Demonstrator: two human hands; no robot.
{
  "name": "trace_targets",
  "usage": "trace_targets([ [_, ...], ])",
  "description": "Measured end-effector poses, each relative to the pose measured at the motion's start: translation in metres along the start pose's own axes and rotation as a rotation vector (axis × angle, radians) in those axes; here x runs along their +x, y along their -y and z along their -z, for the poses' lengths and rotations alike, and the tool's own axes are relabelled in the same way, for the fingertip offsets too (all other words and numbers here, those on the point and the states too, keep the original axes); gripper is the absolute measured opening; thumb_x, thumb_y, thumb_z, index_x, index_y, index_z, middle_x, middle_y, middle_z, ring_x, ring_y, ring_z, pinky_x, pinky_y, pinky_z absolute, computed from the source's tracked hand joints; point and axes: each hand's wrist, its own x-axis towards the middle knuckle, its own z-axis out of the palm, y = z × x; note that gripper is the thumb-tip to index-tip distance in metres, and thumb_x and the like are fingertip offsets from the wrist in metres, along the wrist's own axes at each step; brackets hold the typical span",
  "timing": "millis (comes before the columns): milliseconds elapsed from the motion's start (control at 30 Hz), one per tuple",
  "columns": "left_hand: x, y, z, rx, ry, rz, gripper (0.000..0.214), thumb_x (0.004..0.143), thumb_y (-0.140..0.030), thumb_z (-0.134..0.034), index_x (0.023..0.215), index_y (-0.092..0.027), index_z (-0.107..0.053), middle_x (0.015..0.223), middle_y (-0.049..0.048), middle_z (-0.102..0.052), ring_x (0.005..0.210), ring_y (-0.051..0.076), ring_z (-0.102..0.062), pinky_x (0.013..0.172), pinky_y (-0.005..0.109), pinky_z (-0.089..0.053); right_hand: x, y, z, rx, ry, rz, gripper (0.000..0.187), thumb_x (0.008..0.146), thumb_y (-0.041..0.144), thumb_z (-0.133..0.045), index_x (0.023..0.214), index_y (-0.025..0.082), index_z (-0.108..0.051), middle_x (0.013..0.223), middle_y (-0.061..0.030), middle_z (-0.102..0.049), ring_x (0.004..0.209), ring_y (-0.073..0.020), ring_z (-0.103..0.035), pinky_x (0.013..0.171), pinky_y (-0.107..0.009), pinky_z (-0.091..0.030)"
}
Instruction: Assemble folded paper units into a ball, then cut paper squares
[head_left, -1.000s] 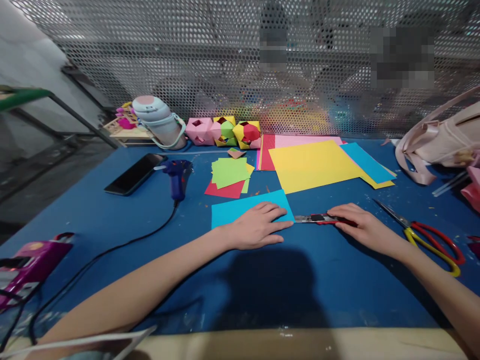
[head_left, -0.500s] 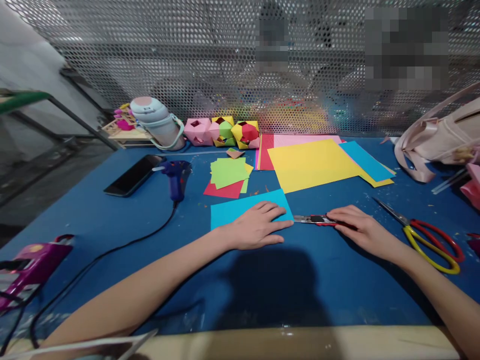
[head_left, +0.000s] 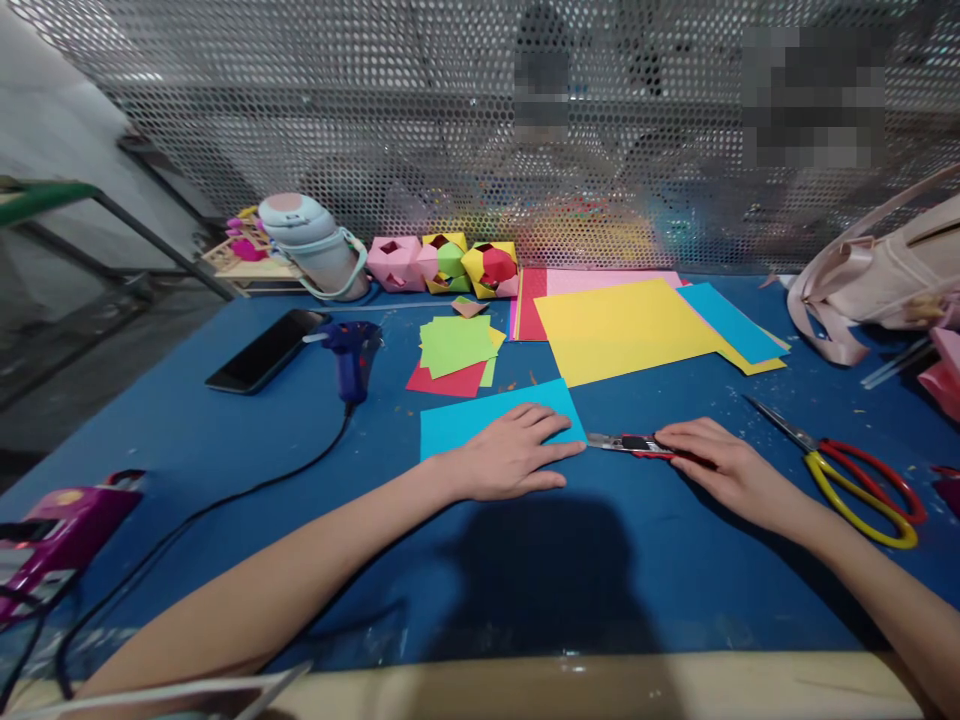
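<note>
My left hand point(head_left: 517, 452) lies flat with its fingers spread, pressing a sheet of blue paper point(head_left: 465, 425) against the table. The hand covers the lower right part of the sheet. To the right, my right hand point(head_left: 724, 465) grips a red and black utility knife point(head_left: 637, 446) by its handle. Its blade points left, with the tip at the paper's right edge near my left fingertips; whether it sits under the sheet I cannot tell. Scissors point(head_left: 847, 470) with red and yellow handles lie right of my right hand.
Green paper squares point(head_left: 457, 345), yellow sheets point(head_left: 630, 330) and folded paper balls point(head_left: 491, 268) lie farther back. On the left are a blue glue gun point(head_left: 351, 360) with its cord, a phone point(head_left: 266, 352), a bottle point(head_left: 315, 250) and a purple power strip point(head_left: 67, 540). A bag point(head_left: 885, 270) stands at right.
My right hand and the knife have shifted very slightly downward, with the blade tip still at the paper's edge. My left hand stays in place on the blue paper.
</note>
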Motion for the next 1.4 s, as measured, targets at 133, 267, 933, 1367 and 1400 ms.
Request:
trace_targets([
  [133,0.000,0.000,0.000,-0.001,-0.003,-0.002,0.053,0.096,-0.056,-0.030,0.133,-0.024,-0.050,0.129,0.0123,-0.052,0.116,0.028,-0.046,0.101,0.043,-0.033,-0.002,0.004,-0.003,-0.015,-0.035,-0.007,0.028,0.094,0.030,-0.049,0.115,0.024,-0.066,0.110,-0.0093,-0.069,0.104,-0.0241,-0.061,0.088,-0.044,-0.053],
  [267,0.000,0.001,0.000,-0.034,-0.026,0.001,0.057,0.097,-0.055,-0.027,0.133,-0.019,-0.051,0.129,0.0141,-0.054,0.117,0.029,-0.046,0.102,0.043,-0.033,-0.006,0.010,-0.008,-0.037,-0.061,0.003,0.027,0.094,0.027,-0.049,0.116,0.022,-0.066,0.110,-0.0096,-0.069,0.102,-0.0233,-0.061,0.087,-0.042,-0.053],
  [933,-0.001,0.003,-0.003,-0.143,-0.069,0.024,0.054,0.098,-0.051,-0.028,0.130,-0.015,-0.053,0.132,0.0134,-0.057,0.123,0.028,-0.048,0.106,0.044,-0.034,-0.023,0.037,-0.022,-0.086,-0.127,-0.045,0.028,0.094,0.024,-0.047,0.116,0.022,-0.065,0.110,-0.0119,-0.068,0.098,-0.0246,-0.063,0.083,-0.042,-0.054],
  [1367,-0.011,0.021,0.005,-0.411,-0.050,0.011,0.030,0.097,-0.015,-0.033,0.118,-0.017,-0.055,0.139,0.0102,-0.053,0.133,0.018,-0.045,0.111,0.040,-0.039,-0.025,0.047,-0.023,-0.082,-0.100,-0.034,0.030,0.094,0.024,-0.047,0.119,0.022,-0.063,0.112,-0.0117,-0.066,0.100,-0.0245,-0.062,0.082,-0.040,-0.054],
  [1400,-0.012,0.021,0.005,-0.401,-0.047,0.011,0.030,0.097,-0.015,-0.033,0.118,-0.017,-0.055,0.140,0.0107,-0.052,0.133,0.018,-0.044,0.111,0.040,-0.039,-0.025,0.047,-0.023,-0.082,-0.101,-0.036,0.030,0.095,0.024,-0.046,0.119,0.022,-0.063,0.112,-0.0116,-0.066,0.100,-0.0245,-0.063,0.082,-0.040,-0.054],
])
